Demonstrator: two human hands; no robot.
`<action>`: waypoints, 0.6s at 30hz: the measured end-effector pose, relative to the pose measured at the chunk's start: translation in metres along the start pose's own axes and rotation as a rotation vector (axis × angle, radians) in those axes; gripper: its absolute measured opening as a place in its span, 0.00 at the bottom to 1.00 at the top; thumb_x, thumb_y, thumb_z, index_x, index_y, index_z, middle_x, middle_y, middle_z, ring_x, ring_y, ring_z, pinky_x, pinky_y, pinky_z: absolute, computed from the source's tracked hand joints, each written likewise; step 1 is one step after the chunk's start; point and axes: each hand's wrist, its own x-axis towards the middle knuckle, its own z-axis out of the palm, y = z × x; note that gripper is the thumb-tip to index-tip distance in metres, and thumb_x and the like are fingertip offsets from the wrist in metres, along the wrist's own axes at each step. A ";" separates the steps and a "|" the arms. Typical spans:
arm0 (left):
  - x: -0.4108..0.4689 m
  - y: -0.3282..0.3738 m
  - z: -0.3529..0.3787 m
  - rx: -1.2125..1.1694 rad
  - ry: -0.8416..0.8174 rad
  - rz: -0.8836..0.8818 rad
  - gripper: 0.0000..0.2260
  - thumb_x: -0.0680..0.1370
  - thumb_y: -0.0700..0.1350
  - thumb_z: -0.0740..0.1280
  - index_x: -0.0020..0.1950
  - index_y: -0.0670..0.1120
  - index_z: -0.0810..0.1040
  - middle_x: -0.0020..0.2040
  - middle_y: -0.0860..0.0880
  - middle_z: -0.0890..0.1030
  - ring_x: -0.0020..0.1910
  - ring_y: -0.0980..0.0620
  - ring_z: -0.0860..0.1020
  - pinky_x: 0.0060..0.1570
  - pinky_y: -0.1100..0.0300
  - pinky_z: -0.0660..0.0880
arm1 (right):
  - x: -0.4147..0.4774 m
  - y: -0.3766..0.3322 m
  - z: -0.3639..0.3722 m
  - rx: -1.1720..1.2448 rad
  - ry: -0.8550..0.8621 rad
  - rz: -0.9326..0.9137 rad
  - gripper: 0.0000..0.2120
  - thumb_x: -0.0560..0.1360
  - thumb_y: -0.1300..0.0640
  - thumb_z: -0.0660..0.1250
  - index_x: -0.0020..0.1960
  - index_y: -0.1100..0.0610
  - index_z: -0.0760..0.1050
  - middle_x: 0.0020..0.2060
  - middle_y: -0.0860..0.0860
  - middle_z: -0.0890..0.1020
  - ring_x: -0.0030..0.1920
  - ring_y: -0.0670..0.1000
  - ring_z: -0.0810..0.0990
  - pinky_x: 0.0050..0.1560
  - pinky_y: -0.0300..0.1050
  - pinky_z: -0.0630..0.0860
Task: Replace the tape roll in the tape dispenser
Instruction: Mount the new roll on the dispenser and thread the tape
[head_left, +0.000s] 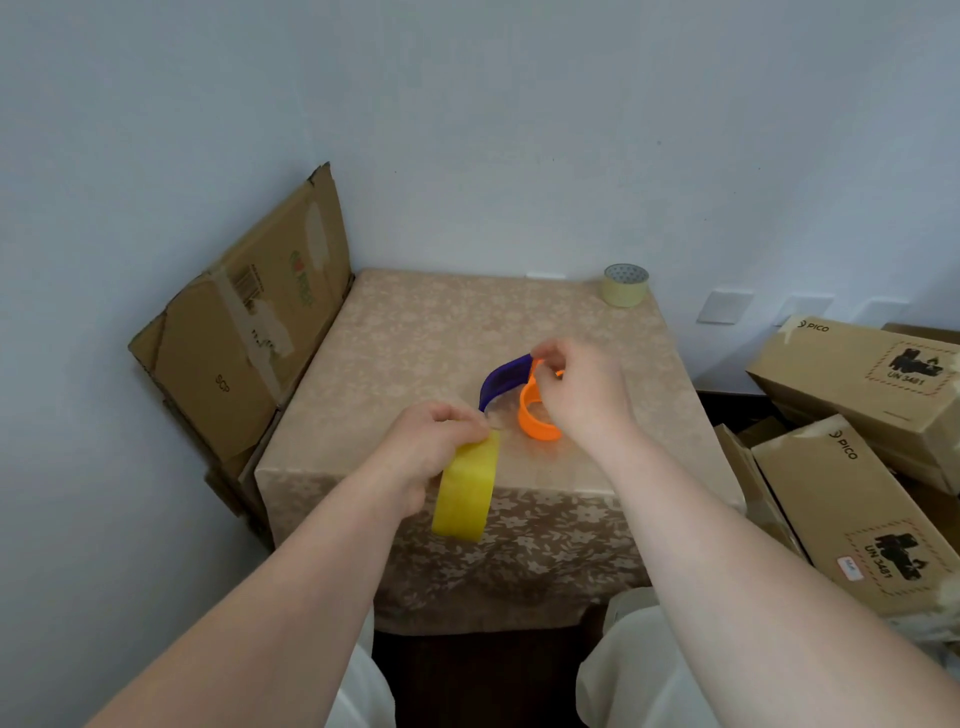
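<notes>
My left hand (435, 446) grips a yellow tape roll (466, 493) by its upper edge, above the table's near edge. A clear strip of tape seems to run from the roll up towards the dispenser. My right hand (581, 389) holds the tape dispenser just above the table: its orange ring (537, 414) hangs below my fingers and its purple curved guard (503, 380) sticks out to the left. A second, pale tape roll (626, 285) stands at the table's far right corner.
The small table (426, 343) wears a beige flowered cloth and stands against the wall. Flattened cardboard (249, 322) leans at its left. Stacked brown boxes (852, 415) crowd its right side. My knees in white trousers are below.
</notes>
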 end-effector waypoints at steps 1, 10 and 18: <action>0.002 -0.002 0.000 -0.024 0.011 -0.013 0.02 0.73 0.40 0.69 0.41 0.47 0.79 0.43 0.49 0.80 0.41 0.49 0.77 0.41 0.56 0.73 | 0.002 0.005 0.003 0.007 -0.032 0.037 0.14 0.74 0.62 0.60 0.55 0.55 0.80 0.54 0.53 0.83 0.56 0.54 0.80 0.53 0.42 0.71; 0.017 -0.005 -0.004 -0.185 0.103 -0.123 0.04 0.76 0.41 0.66 0.42 0.48 0.77 0.42 0.47 0.78 0.42 0.50 0.76 0.42 0.53 0.76 | 0.009 0.030 0.033 -0.002 -0.224 0.244 0.15 0.76 0.61 0.60 0.58 0.54 0.79 0.60 0.54 0.80 0.61 0.56 0.77 0.59 0.48 0.74; 0.044 -0.010 -0.011 -0.255 0.119 -0.184 0.07 0.75 0.38 0.66 0.52 0.45 0.76 0.52 0.43 0.78 0.49 0.46 0.77 0.48 0.51 0.76 | 0.027 0.042 0.061 0.006 -0.283 0.308 0.04 0.74 0.63 0.60 0.48 0.57 0.68 0.30 0.49 0.68 0.30 0.51 0.69 0.20 0.31 0.62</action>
